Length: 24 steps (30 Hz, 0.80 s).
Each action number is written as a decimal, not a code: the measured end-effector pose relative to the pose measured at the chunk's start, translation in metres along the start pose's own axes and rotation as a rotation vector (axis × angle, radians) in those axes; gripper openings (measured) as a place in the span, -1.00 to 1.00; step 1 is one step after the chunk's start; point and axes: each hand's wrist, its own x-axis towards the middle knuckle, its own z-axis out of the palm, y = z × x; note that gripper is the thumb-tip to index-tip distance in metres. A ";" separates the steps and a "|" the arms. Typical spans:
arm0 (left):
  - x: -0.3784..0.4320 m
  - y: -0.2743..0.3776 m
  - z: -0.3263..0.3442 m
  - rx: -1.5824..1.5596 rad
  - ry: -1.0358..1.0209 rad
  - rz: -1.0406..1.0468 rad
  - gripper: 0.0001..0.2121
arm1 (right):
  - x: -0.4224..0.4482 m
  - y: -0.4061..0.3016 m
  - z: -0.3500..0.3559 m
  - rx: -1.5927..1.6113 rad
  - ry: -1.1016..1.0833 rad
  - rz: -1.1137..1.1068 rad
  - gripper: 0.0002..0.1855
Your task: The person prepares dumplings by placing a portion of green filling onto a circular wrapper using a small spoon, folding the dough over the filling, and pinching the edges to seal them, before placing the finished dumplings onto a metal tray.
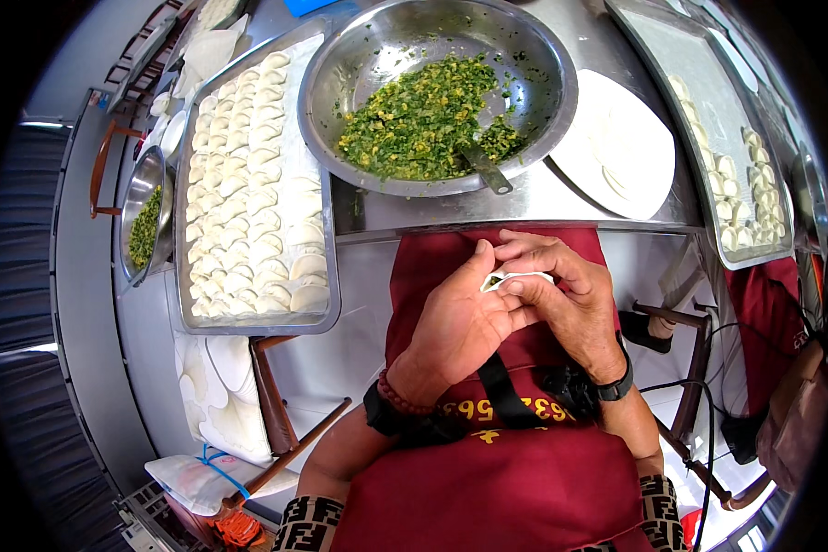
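A partly folded dumpling [517, 277] is held between my two hands above my lap, and green filling shows at its open left end. My right hand [571, 303] pinches the wrapper's edge, thumb in front and fingers behind. My left hand [459, 321] is turned palm up, with its fingers under and behind the dumpling and its thumb raised at the left end. Beyond the hands stands a large steel bowl [321, 141] of chopped green and yellow filling [421, 117]. A metal spatula or spoon handle [486, 169] leans over its near rim.
Rows of folded dumplings [265, 200] fill much of a metal tray [334, 276] at the left. Round wrappers [614, 155] lie on a white plate [645, 186]. At the right, another tray [738, 261] carries small dough pieces or dumplings [728, 186]. A person's apron [759, 331] shows beside it.
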 end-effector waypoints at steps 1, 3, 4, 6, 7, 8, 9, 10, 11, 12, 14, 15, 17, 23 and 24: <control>0.000 0.000 0.001 -0.001 -0.001 -0.004 -0.59 | 0.000 0.001 0.000 0.013 0.003 -0.009 -0.91; -0.001 0.001 0.002 -0.002 -0.002 -0.011 -0.59 | 0.000 0.001 -0.002 0.022 0.001 -0.024 -0.94; -0.001 0.001 0.002 -0.006 -0.004 -0.010 -0.58 | 0.000 0.001 -0.002 0.018 -0.005 -0.031 -0.95; 0.000 0.000 0.001 -0.014 -0.009 -0.009 -0.58 | 0.000 0.001 -0.002 0.022 -0.007 -0.022 -0.96; 0.000 0.000 0.000 -0.012 -0.011 -0.012 -0.57 | -0.001 0.001 -0.002 0.031 -0.004 -0.007 -0.96; 0.000 0.000 -0.001 -0.010 -0.012 -0.014 -0.57 | -0.001 0.001 -0.001 0.040 0.000 0.008 -0.96; 0.000 0.000 -0.002 -0.008 -0.014 -0.017 -0.57 | -0.001 0.000 -0.001 0.050 -0.001 0.018 -0.96; 0.000 0.000 -0.002 -0.015 -0.019 -0.014 -0.57 | -0.001 0.000 -0.001 0.059 -0.002 0.027 -0.96; 0.000 0.000 -0.003 -0.023 -0.023 -0.011 -0.57 | -0.001 0.000 -0.001 0.069 -0.003 0.036 -0.96; 0.000 0.000 -0.003 -0.030 -0.029 -0.008 -0.57 | -0.001 0.000 -0.001 0.072 -0.002 0.035 -0.95; 0.000 -0.001 -0.005 -0.035 -0.034 -0.013 -0.57 | -0.002 0.002 -0.001 0.080 -0.001 0.031 -0.93; 0.000 -0.001 -0.005 -0.038 -0.036 -0.016 -0.57 | -0.001 0.002 -0.001 0.076 -0.005 0.023 -0.93; 0.000 -0.001 -0.005 -0.021 -0.034 -0.020 -0.57 | -0.001 0.003 -0.001 0.069 -0.014 0.009 -0.91; 0.002 -0.001 -0.006 -0.005 -0.021 -0.019 -0.57 | 0.000 -0.005 -0.002 0.106 -0.037 0.187 -0.90; 0.002 -0.001 -0.007 -0.006 -0.019 -0.018 -0.57 | 0.000 -0.004 -0.002 0.109 -0.035 0.193 -0.89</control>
